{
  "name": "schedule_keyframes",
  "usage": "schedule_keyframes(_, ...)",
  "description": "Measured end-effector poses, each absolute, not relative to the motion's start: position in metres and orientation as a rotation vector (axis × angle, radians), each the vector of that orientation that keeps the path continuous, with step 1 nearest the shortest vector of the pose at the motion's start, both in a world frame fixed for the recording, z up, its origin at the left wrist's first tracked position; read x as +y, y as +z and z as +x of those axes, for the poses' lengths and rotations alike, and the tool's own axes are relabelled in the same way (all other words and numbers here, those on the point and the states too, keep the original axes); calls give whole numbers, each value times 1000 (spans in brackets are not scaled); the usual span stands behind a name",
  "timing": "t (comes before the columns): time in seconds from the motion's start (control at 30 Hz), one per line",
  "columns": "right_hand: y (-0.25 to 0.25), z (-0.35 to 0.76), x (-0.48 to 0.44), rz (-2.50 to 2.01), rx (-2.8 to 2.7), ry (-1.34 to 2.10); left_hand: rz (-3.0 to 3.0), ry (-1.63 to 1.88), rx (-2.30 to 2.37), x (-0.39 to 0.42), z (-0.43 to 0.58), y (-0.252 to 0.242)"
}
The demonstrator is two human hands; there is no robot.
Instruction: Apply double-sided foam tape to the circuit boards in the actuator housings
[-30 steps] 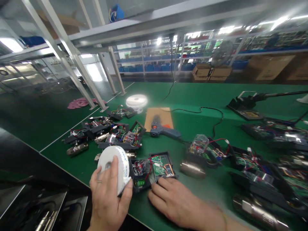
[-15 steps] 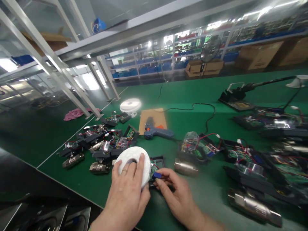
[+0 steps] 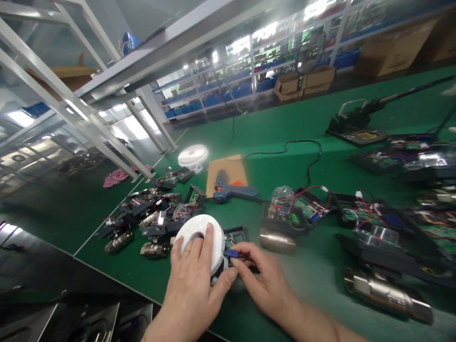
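My left hand (image 3: pixel 194 280) lies over a white round roll (image 3: pixel 192 224), gripping it with some fingers at its centre hole. A small pale strip or tab shows at the roll's right edge, close to my left thumb. Between thumb and fingertips, my right hand (image 3: pixel 267 275) pinches a small blue block-shaped part (image 3: pixel 232 253). Just behind the blue part is a dark housing with a green circuit board (image 3: pixel 235 234), partly covered by the roll and my hands. Whether the blue part is wired to that board is hidden.
A glue gun (image 3: pixel 235 192) rests on a brown cardboard piece (image 3: pixel 228 164), its black cord trailing back. Opened housings with boards and metal valve bodies (image 3: pixel 388 294) lie left and right. Another white roll (image 3: pixel 192 154) stands behind. A black stand (image 3: pixel 356 128) is at back right.
My left thumb has moved right, up against my right fingertips beside the blue part. A pale strip now shows at the roll's edge. The camera view has tilted slightly.
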State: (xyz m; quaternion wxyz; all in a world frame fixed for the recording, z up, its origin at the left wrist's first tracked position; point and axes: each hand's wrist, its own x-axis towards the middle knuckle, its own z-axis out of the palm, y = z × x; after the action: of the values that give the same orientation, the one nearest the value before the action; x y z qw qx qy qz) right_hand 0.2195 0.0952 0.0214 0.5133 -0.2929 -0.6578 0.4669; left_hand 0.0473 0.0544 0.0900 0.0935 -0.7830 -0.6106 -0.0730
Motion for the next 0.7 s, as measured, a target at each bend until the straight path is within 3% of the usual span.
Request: schedule_keyframes(0.7, 27, 220, 94, -651, -1733, 802, -2396, -35, -1964, 57, 48, 92)
